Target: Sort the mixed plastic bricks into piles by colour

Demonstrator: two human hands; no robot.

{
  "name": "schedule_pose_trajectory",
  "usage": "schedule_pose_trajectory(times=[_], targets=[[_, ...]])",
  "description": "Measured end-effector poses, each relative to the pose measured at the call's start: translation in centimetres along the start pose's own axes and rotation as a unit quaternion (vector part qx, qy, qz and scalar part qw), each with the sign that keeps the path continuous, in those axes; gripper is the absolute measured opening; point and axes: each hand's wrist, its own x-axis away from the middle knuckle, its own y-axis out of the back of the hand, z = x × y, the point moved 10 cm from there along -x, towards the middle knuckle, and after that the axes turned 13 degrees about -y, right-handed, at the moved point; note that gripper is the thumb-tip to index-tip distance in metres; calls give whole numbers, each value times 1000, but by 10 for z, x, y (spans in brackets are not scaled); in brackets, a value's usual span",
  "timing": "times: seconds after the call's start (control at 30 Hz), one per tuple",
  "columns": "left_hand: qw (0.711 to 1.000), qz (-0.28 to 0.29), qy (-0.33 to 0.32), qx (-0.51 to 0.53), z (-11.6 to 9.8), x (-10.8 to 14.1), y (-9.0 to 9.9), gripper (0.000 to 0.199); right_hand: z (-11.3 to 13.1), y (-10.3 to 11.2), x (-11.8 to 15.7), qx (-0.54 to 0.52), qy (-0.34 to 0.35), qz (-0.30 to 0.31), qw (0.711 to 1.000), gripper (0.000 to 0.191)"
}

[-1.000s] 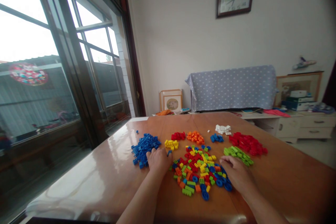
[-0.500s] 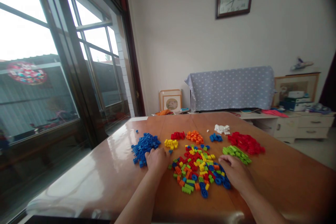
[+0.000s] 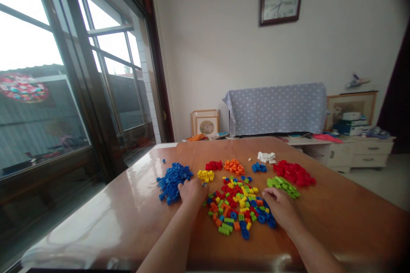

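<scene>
Your left hand (image 3: pixel 193 192) is at ten o'clock of the mixed bricks (image 3: pixel 236 199), beside the blue pile (image 3: pixel 173 182); your right hand (image 3: pixel 279 205), fingers curled, is at three, near the green pile (image 3: pixel 283 186). I cannot tell what either grip holds. Piles lie by colour, presumably so shades stay separate.

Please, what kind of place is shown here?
Probably a room in a home: a wall clock, a patterned cloth over something, and a drawer cabinet stand beyond the table.
</scene>
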Motion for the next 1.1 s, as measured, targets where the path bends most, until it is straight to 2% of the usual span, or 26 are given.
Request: schedule_pose_trajectory(times=[0.17, 0.3, 0.43, 0.57, 0.7, 0.77, 0.87, 0.97, 1.1], targets=[[998, -65, -17, -6, 7, 6, 3, 33, -1, -2, 0, -6, -1, 5, 1000, 35], [995, -75, -62, 37, 8, 19, -1, 22, 1, 0, 2, -13, -1, -2, 1000, 35], [988, -79, -94, 88, 4, 38, -4, 23, 5, 5, 6, -24, -6, -5, 1000, 35], [980, -70, -140, 119, -15, 57, -8, 44, 11, 11, 11, -40, -12, -9, 999, 38], [970, -9, -206, 126, -42, 72, -19, 95, 31, 16, 23, -53, 29, -3, 998, 47], [966, 30, -227, 122, -50, 75, -26, 111, 45, 12, 31, -35, 70, 20, 997, 52], [961, 69, -240, 118, -54, 77, -32, 121, 58, -2, 47, 26, 102, 87, 991, 66], [957, 83, -250, 118, -56, 76, -34, 125, 62, -18, 65, 91, 121, 164, 975, 82], [955, 96, -257, 115, -62, 76, -36, 128, 71, -25, 87, 134, 151, 217, 955, 100]])
